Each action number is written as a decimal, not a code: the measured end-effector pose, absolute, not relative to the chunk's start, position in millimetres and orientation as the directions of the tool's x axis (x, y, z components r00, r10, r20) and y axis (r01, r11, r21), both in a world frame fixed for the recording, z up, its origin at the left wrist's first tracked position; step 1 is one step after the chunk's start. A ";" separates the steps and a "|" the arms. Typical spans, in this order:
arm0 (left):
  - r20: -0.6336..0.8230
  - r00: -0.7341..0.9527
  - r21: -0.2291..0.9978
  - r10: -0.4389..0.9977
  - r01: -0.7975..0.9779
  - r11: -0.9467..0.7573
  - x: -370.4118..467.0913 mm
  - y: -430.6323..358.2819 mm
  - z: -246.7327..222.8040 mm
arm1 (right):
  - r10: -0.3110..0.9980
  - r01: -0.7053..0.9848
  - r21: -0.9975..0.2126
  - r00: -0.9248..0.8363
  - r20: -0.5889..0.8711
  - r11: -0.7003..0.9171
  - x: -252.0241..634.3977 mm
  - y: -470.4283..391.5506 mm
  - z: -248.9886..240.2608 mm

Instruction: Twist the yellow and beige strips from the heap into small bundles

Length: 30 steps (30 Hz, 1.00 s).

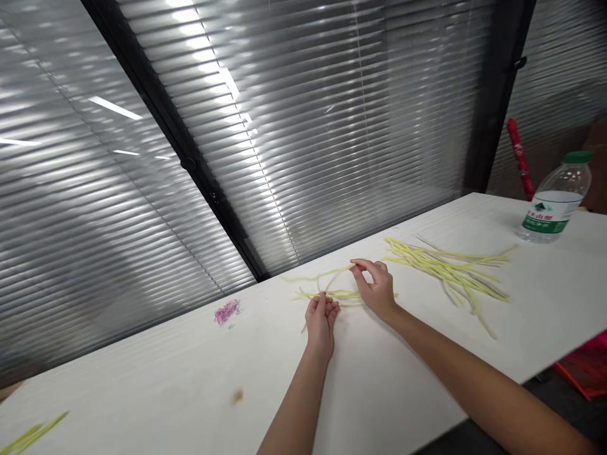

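My right hand (375, 287) pinches the end of a yellow pipe cleaner (310, 278) between thumb and fingertips; the strand runs off to the left, above the table. With fingers curled and thumb against the index finger, my left hand (321, 323) grips thin strands at its fingertips. They look like pipe cleaners too, and exactly which ones are held is hard to make out. A small bunch of yellow and beige pipe cleaners (348, 295) stretches between and beneath my hands. Farther right lies a larger loose pile of yellow and beige pipe cleaners (448, 265).
The white table (190, 385) runs along a glass wall with blinds (303, 126). A water bottle (552, 202) with a green cap stands at the right, near a red stick-like object (520, 158). A pink-purple scribble-like patch (227, 311) and more yellow strands (35, 433) lie left.
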<state>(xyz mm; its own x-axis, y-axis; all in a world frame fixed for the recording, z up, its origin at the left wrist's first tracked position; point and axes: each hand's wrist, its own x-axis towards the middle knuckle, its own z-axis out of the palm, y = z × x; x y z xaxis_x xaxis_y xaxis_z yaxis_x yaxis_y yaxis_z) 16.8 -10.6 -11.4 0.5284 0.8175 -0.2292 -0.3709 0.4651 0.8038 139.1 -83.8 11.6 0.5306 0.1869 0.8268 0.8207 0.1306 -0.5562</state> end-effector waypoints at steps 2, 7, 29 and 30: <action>-0.233 0.510 0.816 0.828 -0.361 0.452 17.0 -12.8 -9.9 | 0.205 0.825 -0.541 0.508 0.837 0.163 140.4 -85.1 13.6; -0.210 0.499 0.841 0.841 -0.346 0.415 16.0 -19.3 -13.2 | 0.321 0.750 -0.644 0.579 0.750 0.152 140.1 -84.0 10.5; -0.161 0.518 0.930 0.840 -0.205 0.305 6.1 -28.5 -3.3 | 0.471 0.424 -0.822 0.676 0.566 0.380 138.2 -68.0 -13.7; -0.179 0.507 0.916 0.844 -0.226 0.330 6.6 -25.6 -2.8 | 0.484 0.344 -0.843 0.702 0.523 0.413 138.2 -66.2 -14.4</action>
<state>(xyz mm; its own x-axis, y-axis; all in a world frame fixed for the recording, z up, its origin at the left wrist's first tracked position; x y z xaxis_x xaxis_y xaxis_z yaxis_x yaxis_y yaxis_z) 6.6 -25.6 -2.8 0.5065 0.8435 -0.1788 -0.2262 0.3300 0.9165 138.2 -66.2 -14.4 0.7016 0.4836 0.5233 0.3442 0.4130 -0.8432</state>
